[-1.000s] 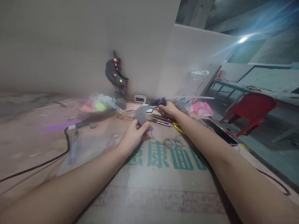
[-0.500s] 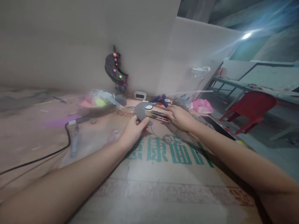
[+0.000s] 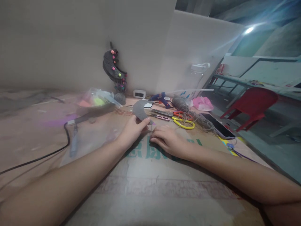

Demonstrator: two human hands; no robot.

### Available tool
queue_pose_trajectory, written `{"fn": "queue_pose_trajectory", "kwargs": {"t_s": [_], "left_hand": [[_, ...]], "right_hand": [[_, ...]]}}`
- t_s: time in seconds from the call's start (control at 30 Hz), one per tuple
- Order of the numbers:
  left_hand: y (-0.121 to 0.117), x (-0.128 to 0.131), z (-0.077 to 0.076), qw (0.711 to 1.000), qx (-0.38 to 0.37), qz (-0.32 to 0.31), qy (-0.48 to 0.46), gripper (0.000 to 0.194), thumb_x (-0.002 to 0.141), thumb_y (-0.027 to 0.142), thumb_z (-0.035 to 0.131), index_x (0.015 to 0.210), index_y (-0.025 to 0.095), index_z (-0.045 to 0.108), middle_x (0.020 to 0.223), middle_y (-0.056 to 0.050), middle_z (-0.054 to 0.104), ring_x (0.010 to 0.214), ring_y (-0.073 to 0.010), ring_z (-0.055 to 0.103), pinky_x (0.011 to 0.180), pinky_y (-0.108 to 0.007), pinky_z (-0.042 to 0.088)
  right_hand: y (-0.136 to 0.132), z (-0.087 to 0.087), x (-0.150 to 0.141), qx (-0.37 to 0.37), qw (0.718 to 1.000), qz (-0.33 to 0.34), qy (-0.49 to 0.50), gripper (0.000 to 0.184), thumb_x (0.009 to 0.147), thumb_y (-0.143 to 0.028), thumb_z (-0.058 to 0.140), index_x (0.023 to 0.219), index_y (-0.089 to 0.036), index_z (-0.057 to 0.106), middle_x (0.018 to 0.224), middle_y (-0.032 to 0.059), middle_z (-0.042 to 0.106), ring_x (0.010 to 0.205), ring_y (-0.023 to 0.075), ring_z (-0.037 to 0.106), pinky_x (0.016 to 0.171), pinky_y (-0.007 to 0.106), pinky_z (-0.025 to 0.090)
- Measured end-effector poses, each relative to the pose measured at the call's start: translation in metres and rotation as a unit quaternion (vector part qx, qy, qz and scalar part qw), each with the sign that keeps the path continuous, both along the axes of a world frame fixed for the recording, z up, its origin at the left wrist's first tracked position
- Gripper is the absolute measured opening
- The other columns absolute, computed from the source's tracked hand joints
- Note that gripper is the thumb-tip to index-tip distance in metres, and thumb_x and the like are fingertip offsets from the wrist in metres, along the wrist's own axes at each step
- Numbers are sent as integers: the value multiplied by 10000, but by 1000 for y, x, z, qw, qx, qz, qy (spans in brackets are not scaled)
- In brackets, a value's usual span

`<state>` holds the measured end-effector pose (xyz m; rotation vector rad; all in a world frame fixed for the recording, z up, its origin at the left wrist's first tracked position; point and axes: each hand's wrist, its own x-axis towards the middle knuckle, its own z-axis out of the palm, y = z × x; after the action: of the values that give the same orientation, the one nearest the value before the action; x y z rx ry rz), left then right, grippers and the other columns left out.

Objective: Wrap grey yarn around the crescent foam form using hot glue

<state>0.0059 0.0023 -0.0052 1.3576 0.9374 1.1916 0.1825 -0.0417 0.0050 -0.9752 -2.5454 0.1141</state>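
Note:
My left hand (image 3: 136, 127) is closed on a flat grey crescent (image 3: 139, 110), pinched near its lower end between thumb and fingers. A thin grey yarn strand (image 3: 151, 128) hangs from that lower tip. Just right of it my right hand (image 3: 166, 139) has its fingers pressed together on the strand. Beyond the hands lie scissors with red handles (image 3: 182, 115), scissors with yellow handles (image 3: 184, 125) and a pink craft knife (image 3: 162, 117). Grey yarn (image 3: 180, 103) lies loosely behind and over the scissors.
A blue glue gun (image 3: 161, 98) and a small white clock (image 3: 139, 94) stand at the wall. A decorated dark crescent (image 3: 111, 66) hangs above. To the right lie a phone (image 3: 218, 126) and pink plastic (image 3: 202, 103); a bowl (image 3: 94, 108) and black cable (image 3: 68, 138) are left.
My right hand has moved from the scissors leftward and toward me, to the yarn below the crescent. The scissors' handles are now uncovered. My left hand still holds the crescent.

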Motion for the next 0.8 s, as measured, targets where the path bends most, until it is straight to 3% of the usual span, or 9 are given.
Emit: {"fn": "queue_pose_trajectory", "kwargs": {"t_s": [0.1,0.23,0.3,0.47,0.67,0.8], "left_hand": [[-1,2,1,1000,-4,2,-9,376,702,404,747,875,143,539,701,15,593,607,-108,549,574,-227,428],[-3,2,2,998,-29,-25,-49,671,693,323,755,1254,174,419,785,16,655,587,-103,574,569,-225,443],[-5,2,2,999,-16,-42,-26,703,725,314,723,1330,184,390,754,27,652,562,-97,563,564,-223,434],[-3,0,0,991,30,-79,101,345,841,396,586,1063,134,623,759,-34,665,675,-150,617,650,-275,463],[-2,0,-8,978,53,-105,175,487,739,376,721,1147,187,534,840,-24,660,764,-171,618,695,-296,470],[-6,1,-6,973,57,-111,194,419,751,348,700,1092,191,514,832,-14,639,770,-166,601,687,-290,457]], "right_hand": [[-2,2,1,11,1000,7,2,246,975,-265,445,850,-167,632,845,68,673,817,180,583,778,315,439],[-3,4,7,24,998,-6,62,240,971,-280,452,877,-171,644,822,59,682,762,163,593,724,280,443],[-3,5,10,25,994,-24,106,235,964,-283,465,878,-174,655,802,48,688,740,154,603,702,264,445],[0,10,12,-21,978,-85,191,254,945,-260,476,814,-171,675,682,9,662,641,126,596,627,231,429],[6,11,16,-33,969,-119,213,275,940,-271,463,794,-164,670,627,-10,613,599,115,552,613,229,401],[6,11,16,-39,969,-121,210,278,938,-274,463,796,-166,677,631,-13,599,602,111,540,608,224,390]]}}
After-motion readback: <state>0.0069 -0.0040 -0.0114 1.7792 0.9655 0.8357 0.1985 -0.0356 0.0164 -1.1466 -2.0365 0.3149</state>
